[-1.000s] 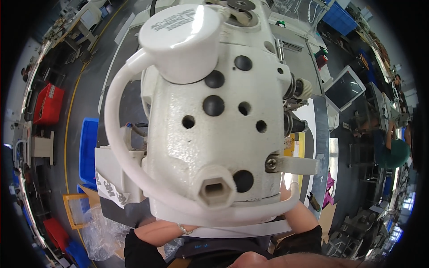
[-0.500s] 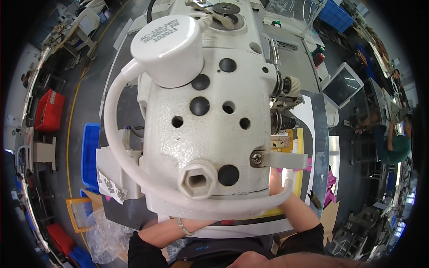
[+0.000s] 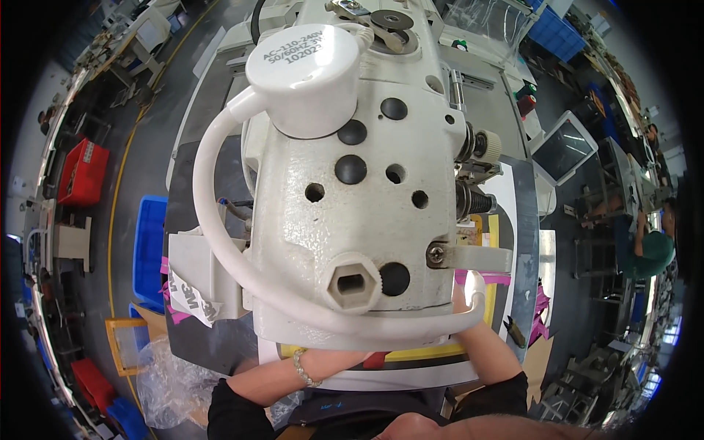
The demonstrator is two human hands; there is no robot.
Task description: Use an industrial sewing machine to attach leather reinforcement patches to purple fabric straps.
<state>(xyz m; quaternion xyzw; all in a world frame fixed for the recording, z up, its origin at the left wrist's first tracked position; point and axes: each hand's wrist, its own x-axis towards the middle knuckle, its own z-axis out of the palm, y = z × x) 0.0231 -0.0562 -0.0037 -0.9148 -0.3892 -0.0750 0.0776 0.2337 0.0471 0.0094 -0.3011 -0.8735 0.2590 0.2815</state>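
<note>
**Both hands mostly masked by machine head**

Head view: left forearm comes in from lower left, running nearly level; left hand [image 3: 339,360] goes under the front edge of the white sewing machine head [image 3: 367,220]. Beaded bracelet [image 3: 301,367] at the wrist. Right forearm angles up and inward; right hand [image 3: 460,299] sits behind the white tube [image 3: 207,176]. Fingers hidden on both, can't tell spread or pinching.

Yellow-edged panel [image 3: 429,353] lies under the head, partly covered; red piece [image 3: 375,360] shows just beside the left hand.

Around: blue bin [image 3: 148,249] to the left, clear plastic bag [image 3: 172,381] lower left, dark snips [image 3: 515,331] and magenta scraps [image 3: 541,312] to the right.
</note>
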